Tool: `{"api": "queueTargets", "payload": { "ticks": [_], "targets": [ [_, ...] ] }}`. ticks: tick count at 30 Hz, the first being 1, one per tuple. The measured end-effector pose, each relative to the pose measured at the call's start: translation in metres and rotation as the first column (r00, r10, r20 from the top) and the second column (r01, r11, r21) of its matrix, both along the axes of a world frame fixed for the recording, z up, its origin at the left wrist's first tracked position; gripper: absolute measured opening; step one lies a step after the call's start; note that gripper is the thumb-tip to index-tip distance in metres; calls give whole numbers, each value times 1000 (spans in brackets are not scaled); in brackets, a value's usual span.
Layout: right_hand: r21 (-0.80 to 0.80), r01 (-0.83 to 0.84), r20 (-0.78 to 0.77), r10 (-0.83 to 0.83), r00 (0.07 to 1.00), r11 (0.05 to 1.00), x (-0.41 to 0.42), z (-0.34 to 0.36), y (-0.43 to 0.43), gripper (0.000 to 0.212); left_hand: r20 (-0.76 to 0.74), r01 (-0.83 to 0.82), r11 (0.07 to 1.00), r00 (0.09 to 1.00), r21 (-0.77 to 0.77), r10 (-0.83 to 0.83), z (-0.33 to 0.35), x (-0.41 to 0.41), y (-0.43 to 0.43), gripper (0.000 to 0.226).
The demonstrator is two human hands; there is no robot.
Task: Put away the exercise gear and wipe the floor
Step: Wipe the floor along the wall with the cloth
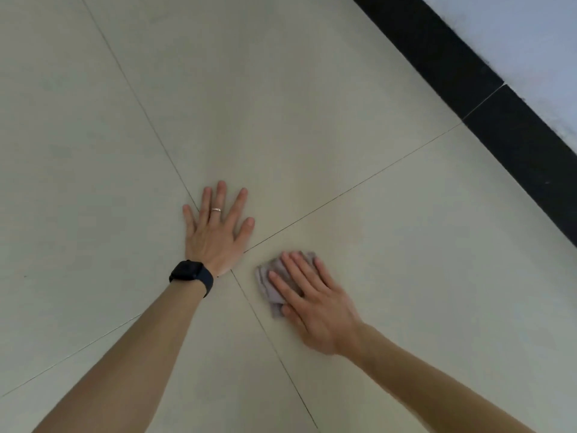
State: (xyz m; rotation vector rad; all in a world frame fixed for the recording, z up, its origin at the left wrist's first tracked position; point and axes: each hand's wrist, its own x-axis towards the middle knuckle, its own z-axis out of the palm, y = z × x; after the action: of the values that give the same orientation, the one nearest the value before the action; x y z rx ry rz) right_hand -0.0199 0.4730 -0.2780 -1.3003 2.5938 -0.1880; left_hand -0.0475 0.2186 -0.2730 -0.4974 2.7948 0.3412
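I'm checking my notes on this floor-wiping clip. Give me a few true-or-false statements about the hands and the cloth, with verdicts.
1. The right hand presses a grey cloth onto the floor. True.
2. The left hand grips a dumbbell. False: it lies flat on the floor, fingers spread, holding nothing.
3. A black watch sits on the left wrist. True.
4. The skirting board is white. False: it is black.
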Motion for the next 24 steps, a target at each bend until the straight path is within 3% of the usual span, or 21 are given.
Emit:
{"api": "queueTargets", "payload": {
  "ticks": [1, 3, 4, 6, 8, 9, 10, 12, 14, 16, 18, 21, 23, 24],
  "targets": [
    [-4, -123, 2, 123, 992, 992, -2, 1, 5, 58, 4, 0, 1000, 1000, 9, 0, -1, 0, -1, 58],
    [17, -174, -48, 175, 983, 985, -26, -2, 12, 57, 7, 16, 999, 1000, 32, -16, 1, -2, -3, 58],
    [40, -99, -76, 101, 992, 994, -42, -3, 10, 58, 9, 20, 999, 1000, 42, -20, 1, -1, -3, 58],
    [55, 242, -62, -238, 969, 969, -68, -7, -4, 59, 20, 29, 998, 999, 54, -30, 1, -1, -4, 57],
    [28, 542, -32, -541, 840, 840, -63, -9, -36, 60, 36, 17, 997, 999, 75, -20, 2, 0, -3, 56],
    [-18, 582, -34, -582, 812, 813, -48, -8, -51, 60, 37, 14, 996, 999, 91, -17, 3, 1, -3, 56],
    [-51, 523, -29, -524, 851, 851, -29, -8, -63, 60, 29, 17, 992, 999, 124, -21, 4, 1, -4, 56],
    [-62, 178, -44, -180, 983, 982, 7, -5, -68, 58, -49, 23, 973, 999, 228, -12, 9, 4, -12, 55],
    [-58, -132, -25, 130, 991, 990, -4, 1, -58, 57, -160, -10, 975, 986, 221, 46, 11, 9, -30, 55],
    [-11, -221, -53, 220, 974, 975, -47, 2, -59, 57, -176, -140, 985, 972, 105, 157, 9, 13, -56, 56],
    [64, -79, -67, 84, 994, 995, -91, 0, -71, 61, -123, -312, 950, 942, 26, 313, 3, 18, -79, 60],
    [100, 369, 36, -374, 927, 924, -121, -4, -103, 71, -81, -415, 909, 907, -21, 412, -8, 21, -91, 67],
    [58, 417, 35, -419, 907, 907, -108, -5, -129, 70, -103, -415, 909, 906, -27, 411, -11, 21, -92, 68],
    [26, 314, 20, -315, 949, 949, -96, -4, -136, 66, -115, -415, 909, 905, -22, 411, -11, 20, -91, 68]
  ]
}}
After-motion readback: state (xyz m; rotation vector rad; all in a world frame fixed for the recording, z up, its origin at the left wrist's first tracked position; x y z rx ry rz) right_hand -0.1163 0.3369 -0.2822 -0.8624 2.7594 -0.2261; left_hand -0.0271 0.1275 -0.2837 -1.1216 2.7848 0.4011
